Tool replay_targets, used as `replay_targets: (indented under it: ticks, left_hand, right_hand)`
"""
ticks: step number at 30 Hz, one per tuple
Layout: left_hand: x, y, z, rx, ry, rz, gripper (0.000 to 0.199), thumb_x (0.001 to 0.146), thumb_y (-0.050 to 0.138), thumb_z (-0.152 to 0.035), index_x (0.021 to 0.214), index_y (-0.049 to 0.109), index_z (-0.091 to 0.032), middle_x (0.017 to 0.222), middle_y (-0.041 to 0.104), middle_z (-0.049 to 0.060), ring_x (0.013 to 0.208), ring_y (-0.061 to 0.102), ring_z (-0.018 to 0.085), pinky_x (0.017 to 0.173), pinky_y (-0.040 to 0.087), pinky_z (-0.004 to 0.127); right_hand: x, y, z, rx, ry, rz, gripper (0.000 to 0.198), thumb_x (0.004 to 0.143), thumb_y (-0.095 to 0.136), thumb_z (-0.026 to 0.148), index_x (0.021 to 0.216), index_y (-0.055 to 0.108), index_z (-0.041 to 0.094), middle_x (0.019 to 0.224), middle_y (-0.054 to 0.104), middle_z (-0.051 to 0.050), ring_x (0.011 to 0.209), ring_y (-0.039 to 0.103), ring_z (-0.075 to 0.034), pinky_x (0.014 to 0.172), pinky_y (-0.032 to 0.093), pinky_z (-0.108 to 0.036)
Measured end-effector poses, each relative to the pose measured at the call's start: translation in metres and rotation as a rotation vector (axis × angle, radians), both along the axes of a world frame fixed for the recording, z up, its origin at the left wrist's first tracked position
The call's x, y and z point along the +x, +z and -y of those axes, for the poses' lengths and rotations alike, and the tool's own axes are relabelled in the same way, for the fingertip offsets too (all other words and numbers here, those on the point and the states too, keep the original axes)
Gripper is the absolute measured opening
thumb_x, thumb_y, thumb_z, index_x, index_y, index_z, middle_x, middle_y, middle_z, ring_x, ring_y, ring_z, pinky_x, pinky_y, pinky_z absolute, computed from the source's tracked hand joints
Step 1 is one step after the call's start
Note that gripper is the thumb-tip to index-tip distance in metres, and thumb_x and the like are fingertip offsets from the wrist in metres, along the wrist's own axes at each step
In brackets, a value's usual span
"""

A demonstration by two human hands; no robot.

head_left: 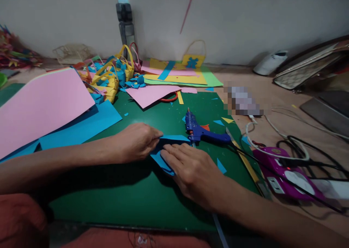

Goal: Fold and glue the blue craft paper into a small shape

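Note:
Between my hands is a folded piece of blue paper [174, 138], held over the green cutting mat [117, 200]. My left hand [139, 141] pinches its left corner, with thumb and fingers pressed together. From the right, my right hand [191, 168] lies over the paper with its fingers bent around the folded part; the fingertips are partly inside the fold. Just beyond the right hand rests a blue glue gun [203, 131], its nozzle pointing away from me. Small blue paper scraps [221, 166] lie around it.
Pink sheets [54, 99] and blue sheets [84, 130] lie at left. Small yellow and blue paper baskets [109, 90] crowd the back. A yellow-handled knife [248, 164] lies at right, near a purple power strip [289, 175] with tangled cables. Red-handled scissors [170, 98] are partly under pink paper.

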State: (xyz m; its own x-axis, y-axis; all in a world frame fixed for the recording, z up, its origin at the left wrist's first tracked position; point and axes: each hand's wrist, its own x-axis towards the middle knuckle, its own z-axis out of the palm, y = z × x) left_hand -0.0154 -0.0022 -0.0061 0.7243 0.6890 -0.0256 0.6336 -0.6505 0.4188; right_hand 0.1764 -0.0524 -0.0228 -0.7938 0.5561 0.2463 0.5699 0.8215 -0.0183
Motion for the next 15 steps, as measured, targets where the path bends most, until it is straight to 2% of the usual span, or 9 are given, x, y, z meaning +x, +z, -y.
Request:
replay_targets:
  ticks: [4,7,12,15]
  left_hand:
    - [0.003,0.003,0.003,-0.001,-0.01,-0.073,0.026,0.086,0.036,-0.017,0.085,0.062,-0.013,0.075,0.066,0.009,0.068,0.059,0.016,0.06,0.04,0.024]
    - [0.006,0.005,0.005,0.002,-0.041,-0.103,0.026,0.085,0.036,-0.015,0.085,0.062,-0.013,0.076,0.065,0.009,0.071,0.059,0.017,0.061,0.04,0.025]
    - [0.009,0.003,0.009,0.061,-0.069,-0.139,0.026,0.085,0.036,-0.015,0.082,0.061,-0.012,0.074,0.063,0.009,0.068,0.057,0.017,0.058,0.039,0.025]
    - [0.01,0.002,0.012,0.046,-0.078,-0.115,0.026,0.085,0.036,-0.015,0.081,0.062,-0.012,0.074,0.064,0.009,0.069,0.058,0.016,0.06,0.04,0.024]
  right_hand:
    - [0.0,0.002,0.001,-0.157,-0.078,0.187,0.042,0.069,0.051,0.009,0.111,0.057,0.009,0.103,0.066,-0.014,0.092,0.061,-0.027,0.077,0.047,-0.041]
    - [-0.002,0.004,0.004,-0.168,-0.094,0.244,0.048,0.068,0.052,0.009,0.116,0.053,0.009,0.107,0.063,-0.015,0.097,0.058,-0.028,0.079,0.045,-0.041]
    - [-0.007,0.006,0.006,-0.211,-0.075,0.308,0.039,0.073,0.052,0.011,0.112,0.055,0.009,0.104,0.063,-0.015,0.096,0.058,-0.029,0.076,0.044,-0.042]
    - [-0.009,0.01,0.005,-0.244,-0.072,0.327,0.04,0.072,0.052,0.011,0.113,0.055,0.011,0.106,0.063,-0.014,0.096,0.058,-0.03,0.074,0.045,-0.041]
